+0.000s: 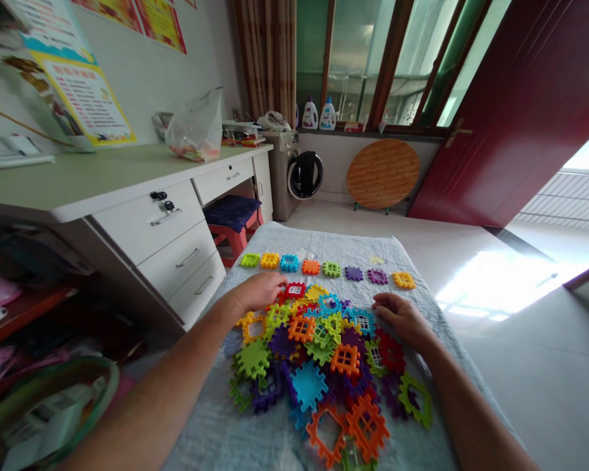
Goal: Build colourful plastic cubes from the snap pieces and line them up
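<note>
A heap of colourful plastic interlocking building tiles (pixel 309 386) with notched edges lies on the cloth-covered table (pixel 220 425). My left hand (pixel 261 291) is at the heap's far left edge, its fingers closed at the side of a red window tile (pixel 295 290). At the heap's right side rests my right hand (pixel 402 317), fingers loosely bent and slightly apart, close to a blue window tile (pixel 363 320); nothing shows in its grasp. Beyond both hands, several single tiles form a spaced row, from a lime green tile (pixel 250 260) to a yellow tile (pixel 404 280).
A desk with drawers (pixel 171 222) runs along the left, holding a plastic bag (pixel 196 131). A stool (pixel 233 216) is tucked beside it. Farther back stand a washing machine (pixel 282 173) and a round wooden tabletop (pixel 383 171). A basket (pixel 110 379) sits at lower left.
</note>
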{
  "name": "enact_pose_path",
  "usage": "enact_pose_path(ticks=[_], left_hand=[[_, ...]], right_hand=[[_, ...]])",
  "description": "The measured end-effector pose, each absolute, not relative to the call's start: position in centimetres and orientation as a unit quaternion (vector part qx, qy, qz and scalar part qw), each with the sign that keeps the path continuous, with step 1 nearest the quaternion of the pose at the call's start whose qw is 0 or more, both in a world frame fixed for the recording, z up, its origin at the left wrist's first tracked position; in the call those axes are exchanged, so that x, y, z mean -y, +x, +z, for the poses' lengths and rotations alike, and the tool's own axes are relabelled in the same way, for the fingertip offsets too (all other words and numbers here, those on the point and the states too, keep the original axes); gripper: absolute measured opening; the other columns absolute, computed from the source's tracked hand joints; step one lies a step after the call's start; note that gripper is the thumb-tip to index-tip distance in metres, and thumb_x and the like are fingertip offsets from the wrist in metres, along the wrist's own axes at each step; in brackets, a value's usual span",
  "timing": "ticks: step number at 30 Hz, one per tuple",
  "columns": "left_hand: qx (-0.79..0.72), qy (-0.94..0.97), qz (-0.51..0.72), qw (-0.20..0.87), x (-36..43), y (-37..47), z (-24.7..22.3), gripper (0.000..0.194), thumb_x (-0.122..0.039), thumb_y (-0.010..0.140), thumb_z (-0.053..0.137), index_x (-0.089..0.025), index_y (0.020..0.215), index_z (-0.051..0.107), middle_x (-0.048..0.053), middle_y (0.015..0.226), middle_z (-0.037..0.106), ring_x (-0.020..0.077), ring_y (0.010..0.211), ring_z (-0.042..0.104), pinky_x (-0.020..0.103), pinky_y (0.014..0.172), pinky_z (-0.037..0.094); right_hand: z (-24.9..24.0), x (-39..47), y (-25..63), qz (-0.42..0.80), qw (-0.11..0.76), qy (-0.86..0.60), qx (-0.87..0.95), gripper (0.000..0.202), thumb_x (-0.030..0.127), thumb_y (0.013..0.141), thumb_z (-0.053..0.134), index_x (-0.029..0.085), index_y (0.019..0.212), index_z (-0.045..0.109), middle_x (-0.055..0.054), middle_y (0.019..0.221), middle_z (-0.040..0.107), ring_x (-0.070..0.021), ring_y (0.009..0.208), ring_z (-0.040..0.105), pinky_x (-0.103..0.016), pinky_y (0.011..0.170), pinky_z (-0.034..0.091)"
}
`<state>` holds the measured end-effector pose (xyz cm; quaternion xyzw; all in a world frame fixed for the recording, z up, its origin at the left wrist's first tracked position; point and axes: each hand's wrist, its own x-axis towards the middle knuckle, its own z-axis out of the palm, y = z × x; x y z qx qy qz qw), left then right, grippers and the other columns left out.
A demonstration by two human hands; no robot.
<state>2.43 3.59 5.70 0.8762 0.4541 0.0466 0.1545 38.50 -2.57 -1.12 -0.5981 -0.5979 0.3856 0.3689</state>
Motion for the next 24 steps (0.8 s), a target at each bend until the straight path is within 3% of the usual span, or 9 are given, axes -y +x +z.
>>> enact_pose_path(ticks=[10,19,24], left_hand=[[-0.474,0.871,0.093,0.092,0.8,2.7,5.8,0.031,-0.015,0.08,0.044,-0.022,0.104,0.062,0.007,0.108,0.063,0.0229,0.105,0.053,0.034,0.094,0.039],[-0.534,0.837,0.086,0.084,-0.3,1.9,2.4,0.037,-0.012,0.081,0.041,-0.016,0.114,0.057,0.012,0.116,0.061,0.0237,0.108,0.053,0.036,0.096,0.039],[-0.549,0.824,0.11,0.087,-0.8,1.6,2.1,0.045,-0.014,0.077,0.05,-0.016,0.122,0.052,0.012,0.115,0.059,0.0248,0.108,0.053,0.036,0.097,0.039]], right_hand=[[-1.1,2.5,38.6,0.377,0.377,-0.593,0.604,0.033,0.04,0.073,0.063,0.019,0.099,0.061,-0.005,0.086,0.069,-0.0199,0.08,0.063,-0.034,0.074,0.051],[-1.1,2.6,38.6,0.373,0.373,-0.593,0.609,0.034,0.042,0.075,0.061,0.019,0.099,0.06,-0.004,0.086,0.069,-0.0196,0.081,0.063,-0.033,0.074,0.051],[-1.3,2.5,38.6,0.377,0.37,-0.593,0.607,0.034,0.041,0.075,0.06,0.019,0.1,0.059,-0.004,0.086,0.069,-0.0193,0.081,0.063,-0.033,0.074,0.05]])
